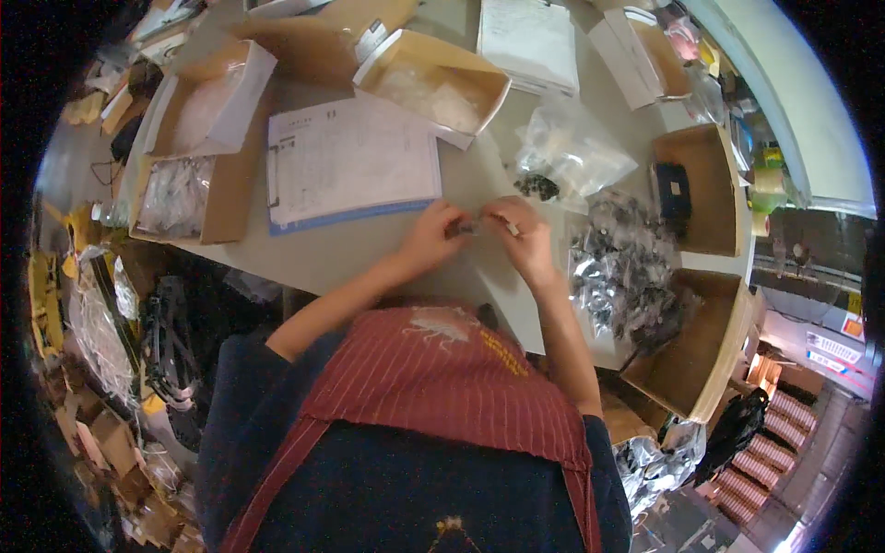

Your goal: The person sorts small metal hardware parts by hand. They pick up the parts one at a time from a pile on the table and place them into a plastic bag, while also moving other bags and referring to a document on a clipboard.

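Above the near part of the table my left hand (431,240) and my right hand (524,238) are close together, fingers bent inward. Between their fingertips is a small greyish, shiny thing (469,227), perhaps clear plastic; it is too small and blurred to name. The left fingers pinch its near side. My right fingers are closed too, with a small whitish bit (512,228) showing at them. Just beyond my right hand, a heap of small black parts (536,187) lies by a clear plastic bag (576,152). To its right spreads a pile of small clear packets with dark contents (622,263).
A clipboard with papers (355,157) lies left of centre. Open cardboard boxes stand around: one with clear packets (383,69) at the back, white-sided (249,101) and brown (230,198) ones left, two more (714,189) (687,369) right. A paper stack (527,41) lies at the back.
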Motion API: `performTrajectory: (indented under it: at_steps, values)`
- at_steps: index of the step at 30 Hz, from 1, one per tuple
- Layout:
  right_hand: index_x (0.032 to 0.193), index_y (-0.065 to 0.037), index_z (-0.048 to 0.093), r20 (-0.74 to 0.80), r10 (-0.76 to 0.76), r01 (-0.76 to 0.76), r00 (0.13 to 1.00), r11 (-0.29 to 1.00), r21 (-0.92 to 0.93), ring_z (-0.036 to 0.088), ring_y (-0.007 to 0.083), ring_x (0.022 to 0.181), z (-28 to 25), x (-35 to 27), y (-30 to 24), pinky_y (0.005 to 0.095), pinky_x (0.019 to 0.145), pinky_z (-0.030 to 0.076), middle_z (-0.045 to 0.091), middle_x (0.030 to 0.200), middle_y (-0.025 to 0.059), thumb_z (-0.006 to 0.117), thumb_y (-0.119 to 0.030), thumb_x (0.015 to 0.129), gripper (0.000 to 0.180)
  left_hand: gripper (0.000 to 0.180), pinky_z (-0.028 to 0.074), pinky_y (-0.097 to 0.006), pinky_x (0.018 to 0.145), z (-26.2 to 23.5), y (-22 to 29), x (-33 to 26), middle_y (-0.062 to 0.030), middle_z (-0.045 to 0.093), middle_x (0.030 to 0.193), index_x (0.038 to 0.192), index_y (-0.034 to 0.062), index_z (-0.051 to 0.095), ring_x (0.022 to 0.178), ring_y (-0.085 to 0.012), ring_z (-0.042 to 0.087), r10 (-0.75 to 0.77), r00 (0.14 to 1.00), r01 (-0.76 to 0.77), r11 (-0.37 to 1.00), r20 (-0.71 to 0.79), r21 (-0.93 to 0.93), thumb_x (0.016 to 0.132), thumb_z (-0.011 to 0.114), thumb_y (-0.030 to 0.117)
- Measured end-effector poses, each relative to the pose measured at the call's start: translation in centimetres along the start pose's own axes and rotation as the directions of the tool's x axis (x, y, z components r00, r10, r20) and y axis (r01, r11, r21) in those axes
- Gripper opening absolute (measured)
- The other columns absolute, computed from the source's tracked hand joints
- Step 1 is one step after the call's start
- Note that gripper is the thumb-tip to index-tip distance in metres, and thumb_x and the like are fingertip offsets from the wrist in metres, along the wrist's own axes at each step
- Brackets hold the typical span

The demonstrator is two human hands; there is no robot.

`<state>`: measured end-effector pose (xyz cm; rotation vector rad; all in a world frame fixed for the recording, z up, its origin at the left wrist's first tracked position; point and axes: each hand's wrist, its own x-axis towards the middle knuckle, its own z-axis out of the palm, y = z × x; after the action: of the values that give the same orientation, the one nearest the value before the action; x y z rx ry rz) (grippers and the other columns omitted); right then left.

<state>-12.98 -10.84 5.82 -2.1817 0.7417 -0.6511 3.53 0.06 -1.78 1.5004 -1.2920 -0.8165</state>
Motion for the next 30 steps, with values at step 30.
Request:
performTrajectory:
  at_steps: [30]
  values:
    - [0.097,-0.001,0.061,0.045,0.086,-0.087,0.995,0.996,0.013,0.061,0.0426,0.089,0.5,-3.3,-1.5,0.0476,0.077,0.049,0.064,0.093,0.0206,0.065,-0.010,0.088,0.013,0.013,0.053,-0.036,0.066,-1.3,4.0,0.9,-0.0140,0.070,0.083,0.096,0.0066,0.067,0.071,-0.0283,0.068,0.002,0.994,-0.005,1.000,0.112,0.022,0.087,0.068,0.016]
